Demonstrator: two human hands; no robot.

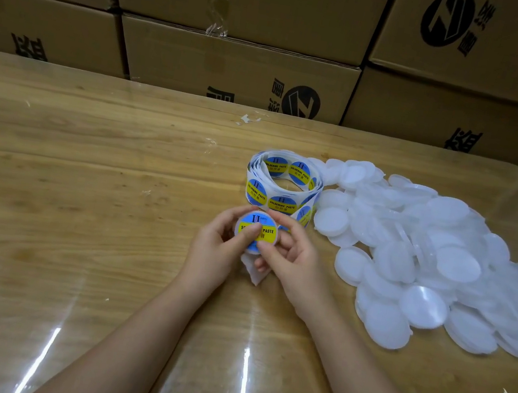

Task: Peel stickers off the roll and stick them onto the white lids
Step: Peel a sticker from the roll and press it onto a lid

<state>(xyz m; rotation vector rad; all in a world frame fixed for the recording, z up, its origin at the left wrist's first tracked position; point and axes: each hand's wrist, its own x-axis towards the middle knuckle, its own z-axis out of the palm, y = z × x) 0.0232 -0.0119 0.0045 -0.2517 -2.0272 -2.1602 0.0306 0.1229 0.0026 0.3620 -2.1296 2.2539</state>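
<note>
I hold one lid (270, 218) in both hands, above the middle of the table (84, 167), its top tilted toward me. My left hand (218, 244) curls around the lid's left side, and its thumb presses flat on the sticker (260, 222), covering part of the yellow band. My right hand (292, 256) grips the right side, with fingers curled behind and the thumb on the sticker's lower edge. The sticker is round, blue with a yellow band across it, and covers nearly the whole top of the lid; "PASTE" is readable beside my left thumb.

A white backing strip (253, 272) hangs down from under my hands. I cannot tell which fingers hold it.

The roll (283, 183) lies flat just beyond my hands, toward the far edge, loosely wound, with the same blue and yellow stickers showing on its outer turns. Its right side touches the pile of lids (438, 260), which spreads from there toward the right edge and the near right corner. They are plain white discs, overlapping and heaped.

The table is wood under a glossy clear film (243, 365) that catches the light near me. Boxes (238, 66) of brown card with black print are stacked along the far edge.
</note>
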